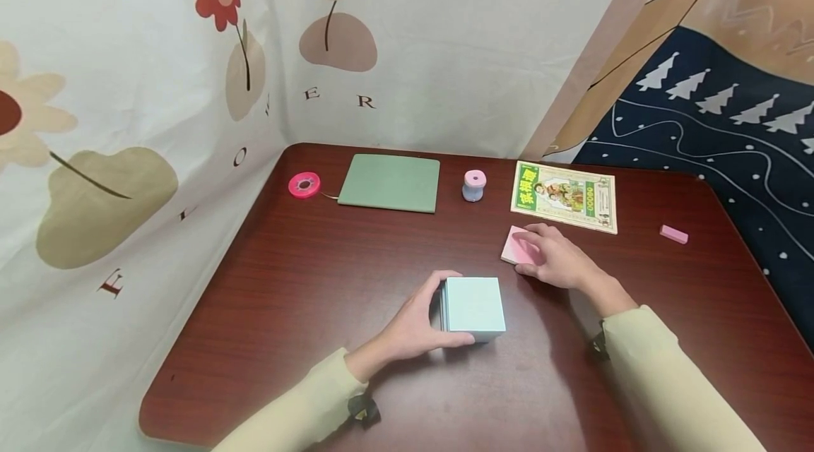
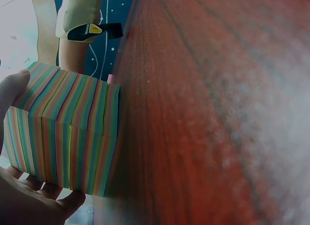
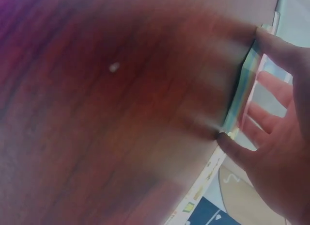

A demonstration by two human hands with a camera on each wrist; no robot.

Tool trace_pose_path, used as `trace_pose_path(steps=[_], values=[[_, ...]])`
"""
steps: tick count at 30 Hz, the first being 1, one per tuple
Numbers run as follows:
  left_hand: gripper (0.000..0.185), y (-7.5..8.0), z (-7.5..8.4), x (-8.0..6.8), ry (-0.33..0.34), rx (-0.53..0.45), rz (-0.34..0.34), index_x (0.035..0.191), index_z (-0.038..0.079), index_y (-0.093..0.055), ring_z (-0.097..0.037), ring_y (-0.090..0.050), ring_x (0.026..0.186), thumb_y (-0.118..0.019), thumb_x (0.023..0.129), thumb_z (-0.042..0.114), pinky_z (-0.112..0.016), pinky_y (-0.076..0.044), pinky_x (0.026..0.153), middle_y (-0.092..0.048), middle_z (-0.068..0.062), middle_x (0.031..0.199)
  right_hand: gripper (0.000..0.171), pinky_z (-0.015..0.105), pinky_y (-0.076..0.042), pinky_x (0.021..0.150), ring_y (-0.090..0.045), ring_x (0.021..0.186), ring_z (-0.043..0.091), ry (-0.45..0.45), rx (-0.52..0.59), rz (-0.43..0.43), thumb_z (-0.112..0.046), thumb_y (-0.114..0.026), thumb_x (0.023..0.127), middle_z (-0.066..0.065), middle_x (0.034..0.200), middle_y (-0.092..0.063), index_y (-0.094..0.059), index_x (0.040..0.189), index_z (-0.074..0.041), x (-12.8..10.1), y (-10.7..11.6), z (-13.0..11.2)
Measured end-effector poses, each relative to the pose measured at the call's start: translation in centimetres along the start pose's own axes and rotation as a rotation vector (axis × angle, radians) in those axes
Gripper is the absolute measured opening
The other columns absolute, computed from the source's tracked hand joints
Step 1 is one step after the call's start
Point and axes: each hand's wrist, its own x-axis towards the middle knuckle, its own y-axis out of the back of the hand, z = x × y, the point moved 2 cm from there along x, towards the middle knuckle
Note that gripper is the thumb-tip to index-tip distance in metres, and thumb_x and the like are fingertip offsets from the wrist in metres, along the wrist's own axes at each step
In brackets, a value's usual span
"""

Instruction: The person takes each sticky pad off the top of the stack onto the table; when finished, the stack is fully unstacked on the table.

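Block (image 1: 473, 304): thick paper cube, pale blue top, striped sides, on the table (image 1: 318, 311) near centre, near edge.
Left hand (image 1: 416, 325): curled round the block's left side, thumb at the near edge, fingers at the far-left corner; wrist view shows the striped side (image 2: 68, 137) cradled in the palm.
Pad (image 1: 516, 246): thin pink pad, flat, just far-right of the block, apart from it.
Right hand (image 1: 555, 256): over the pad, thumb and fingers pinching its edges (image 3: 240, 104); most of the pad covered.
Key relation: pad lies far and right of the block, right hand on it, left hand farther off; each hand already on its own stack.
Far row: pink tape (image 1: 304, 184), green notebook (image 1: 390, 183), small pink-topped cylinder (image 1: 474, 185), booklet (image 1: 564, 195); pink eraser (image 1: 673, 234) far right.
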Motion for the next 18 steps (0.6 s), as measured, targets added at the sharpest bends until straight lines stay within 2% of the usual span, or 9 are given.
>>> trace_pose_path(steps=[3, 6, 9, 11, 15, 18], values=[[0.085, 0.0, 0.0, 0.0, 0.002, 0.001, -0.004, 0.138, 0.025, -0.042, -0.016, -0.053, 0.108, -0.09, 0.069, 0.036, -0.044, -0.043, 0.093, -0.055, 0.011, 0.124, 0.068, 0.057, -0.036, 0.101, -0.039, 0.127, 0.037, 0.02, -0.022, 0.003, -0.032, -0.078, 0.082, 0.021, 0.143, -0.042, -0.053, 0.14, -0.007, -0.2, 0.2, -0.4], [0.085, 0.0, -0.1, 0.1, 0.006, 0.002, -0.008, 0.138, 0.027, -0.042, -0.015, -0.054, 0.108, -0.089, 0.069, 0.037, -0.042, -0.043, 0.092, -0.055, 0.011, 0.124, 0.068, 0.057, -0.033, 0.104, -0.036, 0.131, 0.037, 0.053, -0.016, 0.043, -0.032, -0.078, 0.083, 0.02, 0.145, -0.041, -0.053, 0.14, -0.006, -0.5, 0.8, -1.4], [0.085, 0.0, -0.2, 0.1, 0.006, 0.009, -0.009, 0.139, 0.027, -0.041, -0.015, -0.054, 0.108, -0.089, 0.069, 0.037, -0.04, -0.043, 0.091, -0.055, 0.01, 0.124, 0.064, 0.055, -0.032, 0.106, -0.035, 0.134, 0.033, 0.096, 0.048, 0.099, -0.034, -0.077, 0.084, 0.016, 0.146, -0.042, -0.055, 0.139, -0.009, -0.8, 1.8, -3.6], [0.085, 0.0, -0.2, 0.1, -0.002, 0.013, -0.008, 0.139, 0.025, -0.041, -0.016, -0.054, 0.108, -0.089, 0.069, 0.038, -0.04, -0.043, 0.09, -0.055, 0.009, 0.124, 0.061, 0.053, -0.033, 0.106, -0.036, 0.135, 0.029, 0.142, 0.129, 0.118, -0.036, -0.075, 0.086, 0.012, 0.146, -0.044, -0.056, 0.138, -0.012, -1.0, 2.6, -5.4], [0.087, 0.0, -0.2, 0.0, -0.008, 0.011, -0.01, 0.14, 0.022, -0.04, -0.017, -0.054, 0.107, -0.089, 0.07, 0.038, -0.039, -0.044, 0.089, -0.055, 0.008, 0.125, 0.055, 0.048, -0.036, 0.105, -0.04, 0.134, 0.021, 0.248, 0.301, 0.081, -0.038, -0.071, 0.09, 0.003, 0.145, -0.046, -0.055, 0.139, -0.018, -1.8, 3.6, -9.2], [0.087, 0.0, -0.1, 0.0, 0.002, 0.006, -0.013, 0.14, 0.022, -0.04, -0.017, -0.054, 0.105, -0.088, 0.07, 0.04, -0.04, -0.046, 0.088, -0.054, 0.007, 0.123, 0.056, 0.046, -0.038, 0.104, -0.041, 0.133, 0.019, 0.337, 0.329, 0.023, -0.041, -0.071, 0.089, -0.001, 0.145, -0.046, -0.056, 0.139, -0.018, -2.6, 3.6, -11.6]])
